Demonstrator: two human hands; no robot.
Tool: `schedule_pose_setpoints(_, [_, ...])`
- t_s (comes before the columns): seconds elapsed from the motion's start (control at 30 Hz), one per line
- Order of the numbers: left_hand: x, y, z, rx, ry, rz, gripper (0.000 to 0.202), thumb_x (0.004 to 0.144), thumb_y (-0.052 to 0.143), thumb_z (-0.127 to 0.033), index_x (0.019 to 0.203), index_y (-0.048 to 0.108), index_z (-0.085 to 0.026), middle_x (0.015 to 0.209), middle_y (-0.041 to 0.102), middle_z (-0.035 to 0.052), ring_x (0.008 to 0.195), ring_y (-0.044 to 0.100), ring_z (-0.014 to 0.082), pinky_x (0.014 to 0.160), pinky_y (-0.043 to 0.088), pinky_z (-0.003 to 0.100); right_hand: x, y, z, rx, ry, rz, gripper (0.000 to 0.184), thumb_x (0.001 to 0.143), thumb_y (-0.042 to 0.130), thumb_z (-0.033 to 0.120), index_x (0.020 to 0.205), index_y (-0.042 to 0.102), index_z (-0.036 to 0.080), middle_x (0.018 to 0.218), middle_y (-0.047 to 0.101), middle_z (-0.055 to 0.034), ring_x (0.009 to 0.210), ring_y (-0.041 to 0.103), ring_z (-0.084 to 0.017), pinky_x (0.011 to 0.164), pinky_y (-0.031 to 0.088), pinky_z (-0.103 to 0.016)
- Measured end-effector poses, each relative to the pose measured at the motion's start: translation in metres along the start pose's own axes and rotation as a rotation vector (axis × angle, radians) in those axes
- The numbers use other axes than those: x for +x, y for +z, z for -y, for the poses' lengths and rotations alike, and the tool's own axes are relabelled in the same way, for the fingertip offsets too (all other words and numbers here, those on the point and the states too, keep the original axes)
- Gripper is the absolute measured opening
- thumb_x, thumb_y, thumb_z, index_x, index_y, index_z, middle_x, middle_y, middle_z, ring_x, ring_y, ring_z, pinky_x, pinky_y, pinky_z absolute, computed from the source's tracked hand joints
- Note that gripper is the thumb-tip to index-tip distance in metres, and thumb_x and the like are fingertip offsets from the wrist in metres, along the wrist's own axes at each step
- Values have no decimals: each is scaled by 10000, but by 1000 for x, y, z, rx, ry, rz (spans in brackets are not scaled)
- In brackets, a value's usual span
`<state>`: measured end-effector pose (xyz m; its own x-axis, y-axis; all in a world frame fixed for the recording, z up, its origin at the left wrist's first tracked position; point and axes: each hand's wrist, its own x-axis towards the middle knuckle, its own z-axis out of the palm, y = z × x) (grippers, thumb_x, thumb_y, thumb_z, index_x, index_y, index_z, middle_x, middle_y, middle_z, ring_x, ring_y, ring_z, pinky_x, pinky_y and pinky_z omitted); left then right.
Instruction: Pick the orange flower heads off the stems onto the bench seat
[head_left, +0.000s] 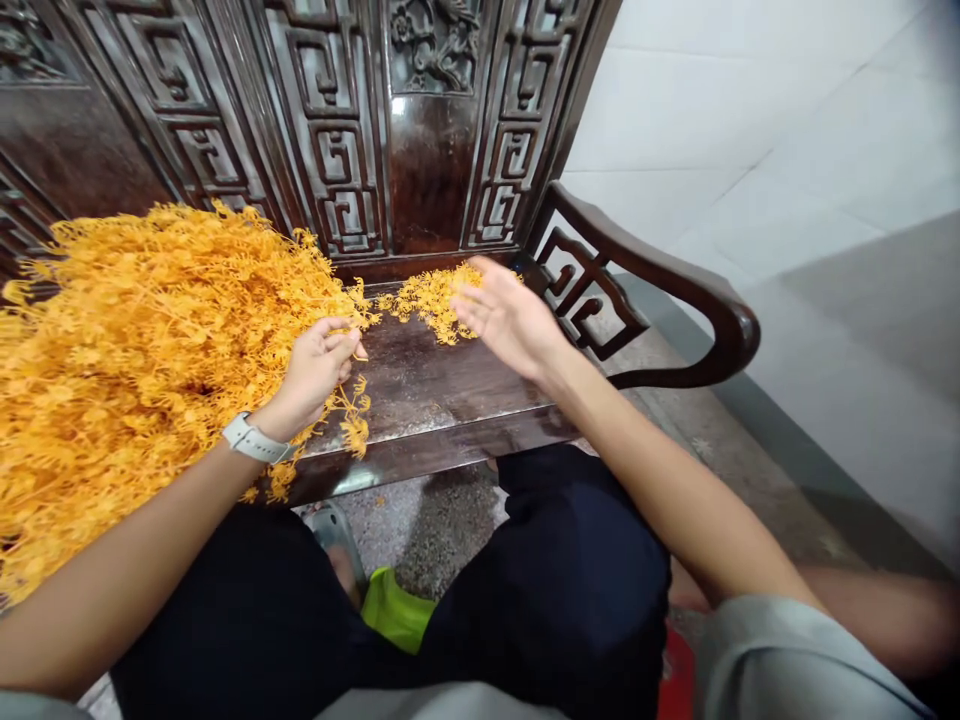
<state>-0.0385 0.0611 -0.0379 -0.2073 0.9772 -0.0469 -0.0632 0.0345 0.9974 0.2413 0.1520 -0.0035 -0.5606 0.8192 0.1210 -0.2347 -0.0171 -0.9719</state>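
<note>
A big heap of yellow artificial-looking flower sprigs (172, 320) covers the left of the dark wooden bench seat (427, 385). At the heap's right edge, my left hand (324, 360) is closed in a pinch, with a bit of yellow flower sprig (361, 354) showing at its fingertips; most of that piece is hidden. Just below this hand, another sprig (355, 415) hangs over the seat's front edge. My right hand (510, 315) is open, fingers stretched out, over the right end of a smaller pile of yellow flower heads (431, 300). It holds nothing that I can see.
Behind the seat rises a carved lattice backrest (337, 150). A curved wooden armrest (675, 270) bounds the right side, near a white tiled wall (712, 110). Beneath me are a bright green object (397, 610) and a grey shoe (334, 535) on the speckled floor.
</note>
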Motion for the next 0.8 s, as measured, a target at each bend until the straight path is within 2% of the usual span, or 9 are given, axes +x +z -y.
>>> schedule_pose_setpoints(0.03, [1, 2, 2, 7, -7, 17, 370, 809, 843, -352, 1036, 588, -211, 709, 679, -15, 444, 382, 60, 454, 253, 215, 4, -1, -3, 115, -10, -173, 414, 876, 767, 558, 1117, 695, 229, 1136, 735, -100, 938, 703, -193, 843, 618, -351])
schedule_pose_setpoints(0.07, [1, 3, 3, 11, -10, 36, 370, 815, 840, -360, 1044, 589, -214, 708, 681, -14, 444, 386, 62, 452, 255, 213, 7, -1, -7, 204, 22, -287, 416, 878, 752, 549, 1134, 669, 232, 1174, 722, -108, 996, 701, -204, 871, 618, -364])
schedule_pose_setpoints(0.13, [-1, 8, 5, 23, -5, 78, 350, 843, 831, -397, 1034, 601, -216, 714, 685, -12, 447, 390, 62, 453, 263, 213, 8, 2, -17, 281, 144, -360, 342, 874, 756, 432, 1120, 650, 219, 1173, 706, -103, 990, 694, -187, 860, 608, -337])
schedule_pose_setpoints(0.2, [-5, 14, 5, 53, 7, 121, 333, 877, 816, -456, 1000, 630, -209, 719, 687, -4, 450, 390, 62, 454, 267, 221, 5, 7, -29, 237, 253, -330, 270, 851, 772, 289, 1081, 672, 191, 1132, 701, -90, 887, 677, -143, 789, 584, -282])
schedule_pose_setpoints(0.27, [-9, 19, 3, 106, 36, 151, 341, 897, 801, -500, 979, 663, -199, 714, 691, 4, 449, 395, 67, 453, 267, 234, -1, 12, -38, 140, 288, -261, 243, 847, 786, 249, 1063, 702, 176, 1093, 705, -77, 798, 649, -111, 724, 557, -256])
schedule_pose_setpoints(0.43, [-17, 26, -2, 254, 146, 176, 298, 914, 793, -471, 937, 708, -187, 638, 657, 4, 529, 526, 119, 522, 370, 252, -7, 23, -37, -113, 192, 11, 360, 926, 757, 499, 1087, 705, 181, 957, 719, -38, 695, 628, -98, 649, 526, -263])
schedule_pose_setpoints(0.57, [-21, 26, -2, 330, 225, 198, 245, 932, 780, -427, 934, 759, -183, 585, 548, -34, 529, 470, 112, 534, 346, 252, -10, 35, -35, -267, 99, 211, 389, 916, 778, 537, 996, 705, 163, 834, 721, -14, 654, 619, -93, 615, 496, -253])
schedule_pose_setpoints(0.7, [-25, 25, -4, 378, 285, 273, 236, 969, 747, -406, 989, 788, -174, 604, 502, -48, 551, 417, 100, 540, 322, 243, -8, 44, -37, -246, 9, 219, 356, 876, 844, 465, 819, 666, 161, 727, 693, 4, 611, 593, -83, 606, 484, -250])
schedule_pose_setpoints(0.8, [-32, 24, -9, 419, 267, 348, 264, 993, 712, -425, 985, 781, -171, 709, 638, -2, 617, 515, 119, 582, 387, 250, 1, 33, -31, -111, -79, 90, 315, 878, 842, 444, 848, 657, 190, 699, 662, 31, 574, 570, -80, 562, 470, -244])
